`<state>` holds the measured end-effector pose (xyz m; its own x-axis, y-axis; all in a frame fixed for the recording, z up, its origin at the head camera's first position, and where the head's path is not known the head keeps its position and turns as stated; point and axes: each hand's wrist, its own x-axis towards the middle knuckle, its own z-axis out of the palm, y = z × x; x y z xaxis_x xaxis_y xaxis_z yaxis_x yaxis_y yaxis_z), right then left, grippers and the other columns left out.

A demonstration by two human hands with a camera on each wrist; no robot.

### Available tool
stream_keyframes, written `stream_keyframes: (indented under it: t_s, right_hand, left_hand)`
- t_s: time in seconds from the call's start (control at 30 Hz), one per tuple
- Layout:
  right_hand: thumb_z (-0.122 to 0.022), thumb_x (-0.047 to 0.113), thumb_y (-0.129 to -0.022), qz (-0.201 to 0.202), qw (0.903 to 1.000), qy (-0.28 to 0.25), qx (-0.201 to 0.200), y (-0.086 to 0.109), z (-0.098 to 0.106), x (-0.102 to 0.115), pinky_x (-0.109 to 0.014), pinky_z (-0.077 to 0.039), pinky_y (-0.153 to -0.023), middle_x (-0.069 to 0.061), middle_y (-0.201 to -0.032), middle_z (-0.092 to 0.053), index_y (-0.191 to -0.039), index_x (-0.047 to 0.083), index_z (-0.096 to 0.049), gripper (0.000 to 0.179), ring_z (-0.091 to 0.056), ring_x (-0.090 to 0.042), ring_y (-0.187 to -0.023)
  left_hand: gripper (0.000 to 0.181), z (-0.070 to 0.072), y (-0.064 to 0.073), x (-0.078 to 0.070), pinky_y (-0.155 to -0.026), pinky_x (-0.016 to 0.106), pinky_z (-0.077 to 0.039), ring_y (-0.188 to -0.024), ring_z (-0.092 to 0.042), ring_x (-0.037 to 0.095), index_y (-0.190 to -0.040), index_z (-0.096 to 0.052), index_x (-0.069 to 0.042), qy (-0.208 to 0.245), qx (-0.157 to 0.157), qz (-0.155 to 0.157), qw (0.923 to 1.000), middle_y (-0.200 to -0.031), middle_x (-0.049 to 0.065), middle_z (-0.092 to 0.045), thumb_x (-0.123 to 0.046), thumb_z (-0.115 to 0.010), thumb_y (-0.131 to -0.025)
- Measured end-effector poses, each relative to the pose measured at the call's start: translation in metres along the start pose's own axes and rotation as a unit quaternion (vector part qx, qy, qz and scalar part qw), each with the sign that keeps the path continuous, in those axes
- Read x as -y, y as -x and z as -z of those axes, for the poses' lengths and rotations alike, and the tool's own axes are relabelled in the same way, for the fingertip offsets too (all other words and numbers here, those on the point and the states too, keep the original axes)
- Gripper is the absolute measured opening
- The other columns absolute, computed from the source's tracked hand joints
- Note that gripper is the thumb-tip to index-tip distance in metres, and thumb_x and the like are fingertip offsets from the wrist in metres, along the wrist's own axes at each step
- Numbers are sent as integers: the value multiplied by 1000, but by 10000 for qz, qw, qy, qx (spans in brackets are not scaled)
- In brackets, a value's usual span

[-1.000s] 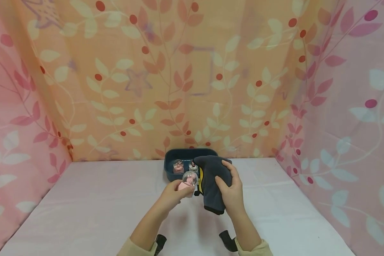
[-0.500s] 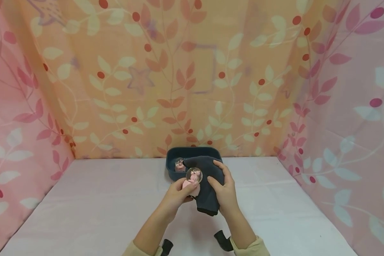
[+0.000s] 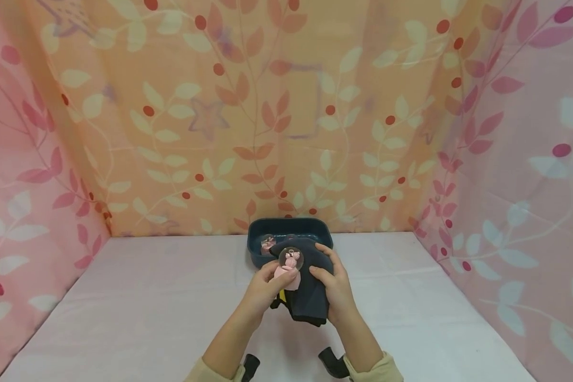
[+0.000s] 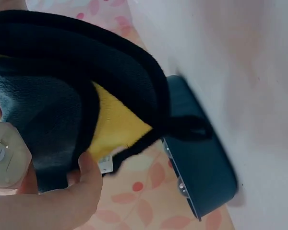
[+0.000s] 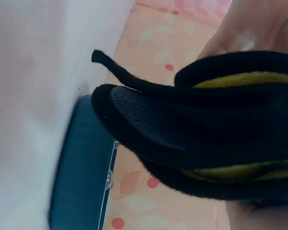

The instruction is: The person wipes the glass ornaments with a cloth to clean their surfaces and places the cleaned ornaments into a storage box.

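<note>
A small snow globe (image 3: 291, 259) with a pink base and a pink figure inside is pinched between the thumb and fingers of my left hand (image 3: 260, 289). Behind it is a folded dark grey cleaning cloth (image 3: 310, 300) with black edging and a yellow side. My right hand (image 3: 339, 286) grips the cloth along its right side. In the left wrist view, the globe's pale base (image 4: 8, 155) shows at the left, and left fingertips (image 4: 89, 165) touch the cloth's edge by a white label. The right wrist view shows the cloth's folds (image 5: 197, 124) hiding most of the right hand.
A dark blue plastic bin (image 3: 254, 253) stands on the white-covered table (image 3: 172, 307), just beyond the hands. Inside it sits another pink snow globe (image 3: 268, 244); the cloth overlaps the bin's front. Patterned curtain (image 3: 196, 159) encloses the back and both sides.
The cloth has moved left, coming behind the snow globe, and its yellow side now shows below the left hand. The globe has shifted slightly right and up, its figure facing the head camera.
</note>
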<state>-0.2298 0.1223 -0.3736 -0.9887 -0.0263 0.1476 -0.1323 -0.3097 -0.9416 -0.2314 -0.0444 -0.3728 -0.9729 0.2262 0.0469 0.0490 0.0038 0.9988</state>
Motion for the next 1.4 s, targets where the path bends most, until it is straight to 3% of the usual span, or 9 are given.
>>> stream_keyframes:
  t_s: [0.4,0.53,0.7,0.83,0.97,1.1,1.2,1.27,1.4]
  right_hand:
    - [-51,2,-92,-53,9992,228,-329,1,6,5,-28,-52,-82,-17,-134,-46,-141,6,-41,50,-62,-19,-99]
    - [-52,-1,-91,13,9986,333,-400,3,10,8,-30,-52,-82,-17,-137,-44,-141,6,-41,52,-60,-21,-103]
    - [-53,-3,-92,690,9925,707,-723,3,11,11,-29,-51,-84,-14,-137,-44,-139,7,-44,49,-56,-23,-109]
    - [-54,-6,-91,1763,9710,1407,-792,5,6,9,-24,-48,-87,-13,-136,-45,-135,2,-47,46,-52,-20,-113]
    - [-56,-11,-86,2811,9404,1905,-197,8,-4,-2,-25,-50,-81,-19,-126,-53,-129,0,-50,44,-56,-16,-104]
    - [-61,-11,-81,3729,8850,2722,608,5,-12,-20,-33,-51,-79,-21,-121,-58,-125,6,-54,48,-60,-20,-100]
    - [-62,-11,-77,4209,8510,3042,788,1,-14,-32,-36,-49,-85,-20,-123,-57,-125,9,-54,52,-58,-25,-105]
    - [-62,-12,-74,4434,8414,2998,737,-2,-14,-35,-38,-48,-88,-21,-123,-55,-123,9,-55,54,-57,-30,-106]
    - [-62,-13,-72,4486,8467,2805,558,-5,-14,-39,-36,-49,-80,-21,-117,-56,-122,7,-54,54,-57,-28,-96]
  left_hand:
    - [33,8,-3,6,-82,41,-45,-107,-45,26,-105,-69,1,-389,-340,-180,9985,-110,8,-54,-28,-70,-89]
    - [32,14,-3,10,-85,43,-45,-111,-45,29,-105,-68,2,-611,-428,-265,9969,-118,9,-53,-25,-71,-87]
    - [36,19,1,13,-84,43,-50,-106,-55,29,-109,-65,3,-672,-247,92,9974,-115,11,-60,-27,-70,-89]
    - [45,19,2,15,-69,31,-53,-77,-68,21,-109,-62,6,-250,392,524,9975,-89,8,-68,-37,-63,-94]
    - [57,14,4,16,-60,25,-51,-60,-61,12,-100,-60,3,293,774,686,9942,-77,3,-63,-53,-48,-98]
    - [49,7,6,16,-57,25,-46,-57,-49,8,-91,-56,-5,712,796,652,9921,-77,2,-54,-50,-37,-102]
    - [32,4,6,16,-57,26,-43,-56,-44,10,-87,-53,-7,626,804,457,9937,-79,2,-50,-34,-40,-100]
    - [22,4,6,17,-57,26,-42,-56,-43,11,-86,-51,-8,458,851,287,9949,-80,3,-49,-25,-42,-95]
    - [25,6,7,18,-56,25,-42,-55,-42,11,-87,-51,-5,176,986,128,9949,-76,4,-49,-25,-41,-97]
